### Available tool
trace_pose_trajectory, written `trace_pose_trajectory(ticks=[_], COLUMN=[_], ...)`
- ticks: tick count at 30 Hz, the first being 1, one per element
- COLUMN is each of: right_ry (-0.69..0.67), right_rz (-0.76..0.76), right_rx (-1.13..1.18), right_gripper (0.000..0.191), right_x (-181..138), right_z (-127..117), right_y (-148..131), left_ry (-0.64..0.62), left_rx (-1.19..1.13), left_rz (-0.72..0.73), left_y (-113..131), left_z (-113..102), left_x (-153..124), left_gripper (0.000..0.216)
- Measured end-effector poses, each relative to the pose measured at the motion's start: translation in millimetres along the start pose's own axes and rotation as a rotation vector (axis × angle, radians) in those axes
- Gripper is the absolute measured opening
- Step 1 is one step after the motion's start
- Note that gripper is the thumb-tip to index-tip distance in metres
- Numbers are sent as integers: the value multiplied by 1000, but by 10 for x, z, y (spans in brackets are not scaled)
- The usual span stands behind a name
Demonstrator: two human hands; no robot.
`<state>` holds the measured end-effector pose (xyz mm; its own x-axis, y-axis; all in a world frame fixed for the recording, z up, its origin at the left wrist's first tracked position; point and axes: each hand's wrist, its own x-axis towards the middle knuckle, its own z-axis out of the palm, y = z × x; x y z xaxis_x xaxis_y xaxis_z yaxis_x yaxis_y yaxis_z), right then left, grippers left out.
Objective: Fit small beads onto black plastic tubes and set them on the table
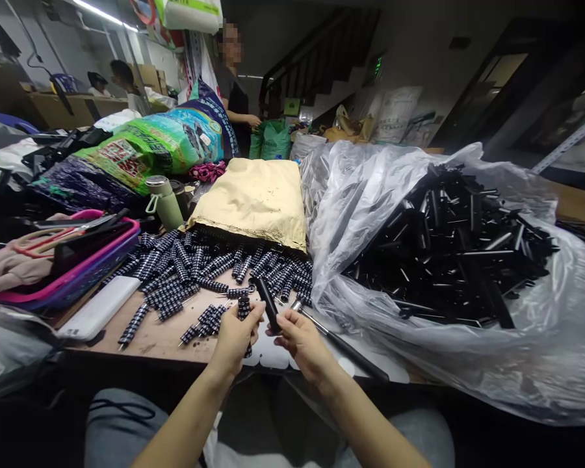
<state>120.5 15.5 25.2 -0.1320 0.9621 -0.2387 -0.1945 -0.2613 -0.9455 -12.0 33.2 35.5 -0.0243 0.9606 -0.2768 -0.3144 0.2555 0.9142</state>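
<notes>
My left hand (234, 338) is closed around a short black sleeve with a white pattern (244, 307), held upright near the table's front edge. My right hand (299, 338) pinches a plain black tube (267, 300) that tilts up and to the left, close beside the sleeve. Just behind the hands lies a heap of patterned sleeves (214, 268) spread over the wooden table (151, 338). A long black rod with a metal tip (341, 344) lies on the table under my right hand.
A clear plastic bag (370, 195) full of black tubes (453, 247) fills the right. A tan sack (256, 195), a green flask (166, 201), a white power bank (100, 307) and a pink-rimmed basket (78, 266) stand left. A person (236, 97) stands at the back.
</notes>
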Motion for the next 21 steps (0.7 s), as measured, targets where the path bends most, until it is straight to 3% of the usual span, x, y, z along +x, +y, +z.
trace_pose_trajectory(ticks=[2,4,6,9,15,21], right_ry=[-37,-61,-138,-260,-113,-97], right_rz=[-106,-327,-491,-547,-540,-664], right_rx=[-222,-560,-835,-987,-1035,-981], right_gripper=[57,92,111,110,114,112], right_x=[-25,-39,-26,18,-26,-193], right_z=[-11,-48,-103,-173,-210,-147], right_y=[23,-4,-67,-133,15,21], left_ry=[-45,-90,-148,-211,-259,-282], left_rx=[14,41,75,124,-51,-47], left_rz=[-32,-75,-112,-139,-139,-200], left_y=[-26,-42,-57,-89,-99,-112], left_z=[-31,-62,-85,-99,-101,-46], left_x=[2,4,8,19,15,-16], left_gripper=[36,35,35,35,38,53])
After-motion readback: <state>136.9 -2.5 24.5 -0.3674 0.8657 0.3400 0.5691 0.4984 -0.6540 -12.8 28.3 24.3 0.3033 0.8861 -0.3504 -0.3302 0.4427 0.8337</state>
